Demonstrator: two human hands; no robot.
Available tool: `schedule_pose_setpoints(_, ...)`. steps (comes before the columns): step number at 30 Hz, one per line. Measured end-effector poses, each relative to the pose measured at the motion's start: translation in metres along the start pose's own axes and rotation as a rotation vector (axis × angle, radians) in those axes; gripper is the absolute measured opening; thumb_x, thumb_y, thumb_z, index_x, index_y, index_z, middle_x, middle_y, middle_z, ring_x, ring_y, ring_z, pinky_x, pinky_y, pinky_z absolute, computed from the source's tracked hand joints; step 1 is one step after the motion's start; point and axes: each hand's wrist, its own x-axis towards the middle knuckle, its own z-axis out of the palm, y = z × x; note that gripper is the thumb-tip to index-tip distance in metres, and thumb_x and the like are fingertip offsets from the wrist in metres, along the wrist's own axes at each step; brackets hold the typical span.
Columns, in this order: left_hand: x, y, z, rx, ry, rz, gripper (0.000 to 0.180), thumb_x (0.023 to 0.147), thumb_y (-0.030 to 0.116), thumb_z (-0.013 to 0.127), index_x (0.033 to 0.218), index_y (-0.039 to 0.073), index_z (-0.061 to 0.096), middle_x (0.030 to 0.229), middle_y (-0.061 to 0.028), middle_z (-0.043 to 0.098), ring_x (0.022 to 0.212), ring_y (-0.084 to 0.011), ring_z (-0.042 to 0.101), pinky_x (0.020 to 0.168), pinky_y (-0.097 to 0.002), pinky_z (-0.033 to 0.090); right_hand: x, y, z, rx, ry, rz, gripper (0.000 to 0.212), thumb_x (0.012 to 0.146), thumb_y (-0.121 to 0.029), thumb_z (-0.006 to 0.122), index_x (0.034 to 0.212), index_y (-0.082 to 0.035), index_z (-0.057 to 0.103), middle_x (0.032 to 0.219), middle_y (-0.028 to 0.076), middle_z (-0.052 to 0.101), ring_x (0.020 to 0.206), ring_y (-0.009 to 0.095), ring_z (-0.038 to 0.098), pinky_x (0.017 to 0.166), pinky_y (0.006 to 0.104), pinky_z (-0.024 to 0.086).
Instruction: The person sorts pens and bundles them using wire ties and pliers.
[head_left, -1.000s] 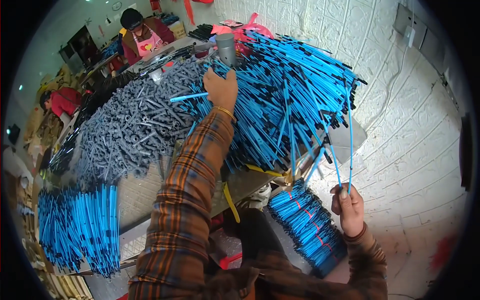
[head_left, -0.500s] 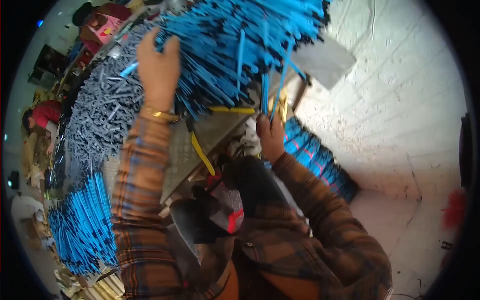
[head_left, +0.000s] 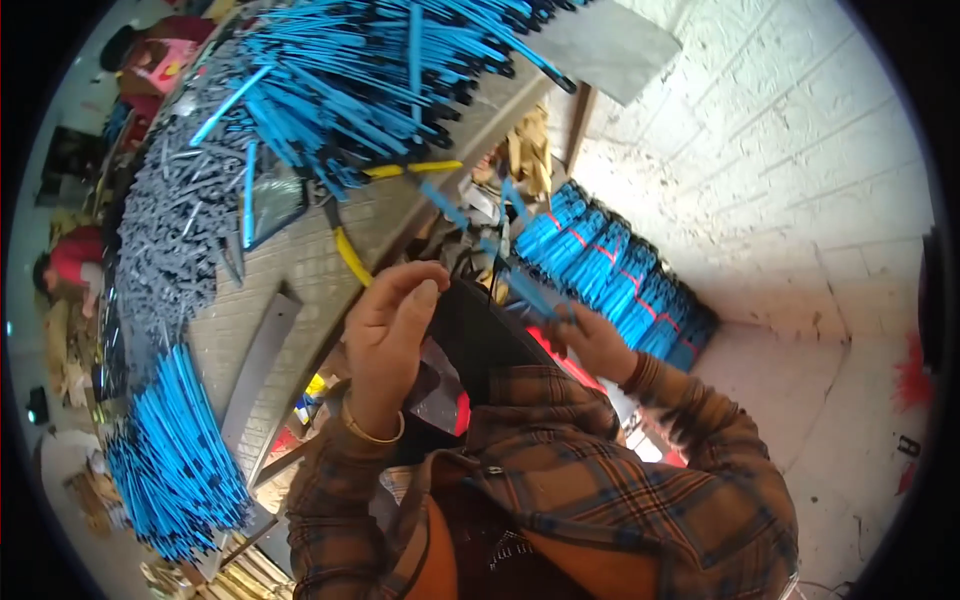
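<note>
My right hand [head_left: 595,342], to the right of my lap, is closed on a few blue strips [head_left: 535,292], blurred by motion and slanting up to the left. My left hand [head_left: 388,335] is raised by the table's near edge. Its fingers are loosely curled with the thumb apart, and nothing shows in them. Beyond it on the table lie yellow-handled pliers [head_left: 350,258], their jaws partly hidden by a large heap of blue strips with black ends [head_left: 340,100].
Many small grey tube-like pieces [head_left: 175,225] cover the table's left side. A flat grey bar [head_left: 262,360] lies near a second blue pile [head_left: 175,455]. Tied blue bundles [head_left: 610,262] are stacked by the white wall [head_left: 780,180]. Two people sit at far left.
My left hand has come back from the heap to the table's near edge. The right hand has drawn the blue strips down and right, toward my body. The view has shifted.
</note>
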Motion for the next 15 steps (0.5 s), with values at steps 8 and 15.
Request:
schedule_pose_setpoints(8,-0.072,0.020,-0.032,0.048,0.338,0.357,0.018,0.086,0.007,0.057,0.101,-0.003,0.057,0.086,-0.0031,0.060,0.070,-0.0063,0.052,0.065,-0.0196,0.042,-0.009,-0.026,0.058,-0.310,-0.176,-0.060,0.012,0.089,-0.013,0.047,0.094,-0.003,0.050,0.073,0.005,0.055,0.064,0.015,0.053,0.060,0.0280,0.044)
schedule_pose_setpoints(15,-0.107,0.033,-0.094,0.183,0.219,0.227,0.021,0.091,0.015,0.050,0.104,-0.001,0.054,0.082,-0.0101,0.062,0.068,-0.0126,0.055,0.064,-0.0232,0.044,-0.004,-0.079,0.104,-0.669,-0.129,-0.483,0.017,0.086,-0.017,0.053,0.093,-0.001,0.050,0.080,0.014,0.054,0.072,0.032,0.054,0.067,0.0356,0.045)
